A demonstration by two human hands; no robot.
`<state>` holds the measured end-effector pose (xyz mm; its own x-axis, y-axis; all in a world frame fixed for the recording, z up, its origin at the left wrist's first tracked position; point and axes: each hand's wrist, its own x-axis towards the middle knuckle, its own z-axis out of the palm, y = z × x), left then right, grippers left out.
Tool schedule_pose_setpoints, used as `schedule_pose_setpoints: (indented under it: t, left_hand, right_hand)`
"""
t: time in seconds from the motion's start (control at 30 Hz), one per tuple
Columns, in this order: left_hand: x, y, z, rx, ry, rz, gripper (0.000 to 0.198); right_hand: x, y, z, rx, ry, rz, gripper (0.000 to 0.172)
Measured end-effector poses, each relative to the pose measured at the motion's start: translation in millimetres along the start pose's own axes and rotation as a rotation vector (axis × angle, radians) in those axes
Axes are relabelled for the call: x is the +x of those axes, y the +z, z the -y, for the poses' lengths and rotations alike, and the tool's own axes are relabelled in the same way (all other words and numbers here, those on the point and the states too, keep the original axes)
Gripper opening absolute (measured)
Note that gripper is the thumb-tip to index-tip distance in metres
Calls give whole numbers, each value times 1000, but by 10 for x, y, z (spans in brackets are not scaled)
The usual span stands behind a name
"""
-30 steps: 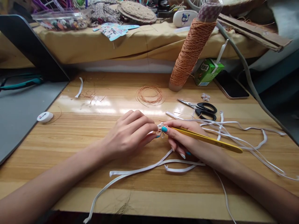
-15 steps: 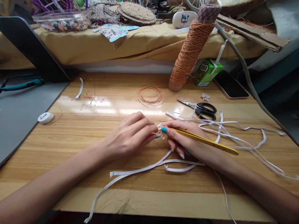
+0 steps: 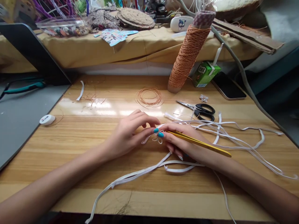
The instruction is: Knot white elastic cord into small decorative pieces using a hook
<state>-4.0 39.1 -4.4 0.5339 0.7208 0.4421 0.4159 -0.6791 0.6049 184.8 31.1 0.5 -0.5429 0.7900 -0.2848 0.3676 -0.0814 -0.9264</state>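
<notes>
My left hand (image 3: 130, 133) and my right hand (image 3: 182, 138) meet at the middle of the wooden table (image 3: 70, 140). Between their fingertips sits a small white looped ribbon piece (image 3: 158, 139), which my left fingers pinch. In my right hand lie yellow tweezers (image 3: 201, 143), their tips at the ribbon piece and their back end pointing right. Long white ribbon strips (image 3: 177, 165) trail over the table below and to the right of my hands.
Black-handled scissors (image 3: 201, 110), a coil of copper wire (image 3: 149, 97), a tall orange thread cone (image 3: 187, 54), a green carton (image 3: 205, 74) and a phone (image 3: 227, 87) lie behind the hands. At the left edge sits a white round tape (image 3: 47, 119). A cluttered cloth-covered shelf (image 3: 116, 46) runs along the back.
Both hands have shifted slightly down and left with the ribbon piece. My left fingers have spread somewhat, and the tweezers' back end has swung inward. The ribbon strip at the front has straightened.
</notes>
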Motion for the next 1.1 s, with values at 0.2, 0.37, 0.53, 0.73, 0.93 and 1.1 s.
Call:
schedule_pose_setpoints:
  t: [0.2,0.37,0.53,0.73,0.93,1.1]
  left_hand:
    - [-10,21,-14,-163,-243,-34,7]
    - [-27,24,43,-269,-322,-71,11]
    - [-23,35,57,-339,-328,-82,10]
    - [-15,50,51,-372,-312,-68,5]
    - [-1,30,53,-404,-322,-50,8]
    - [8,37,71,-500,-393,-37,8]
  right_hand:
    - [3,-1,29,-4,16,-1,23]
    - [-7,0,26,44,32,-7,23]
    - [-12,-1,22,46,50,8,22]
    - [-5,4,-38,55,30,-13,22]
    - [-4,1,-1,31,29,-23,23]
    - [-1,-2,29,61,52,-27,23]
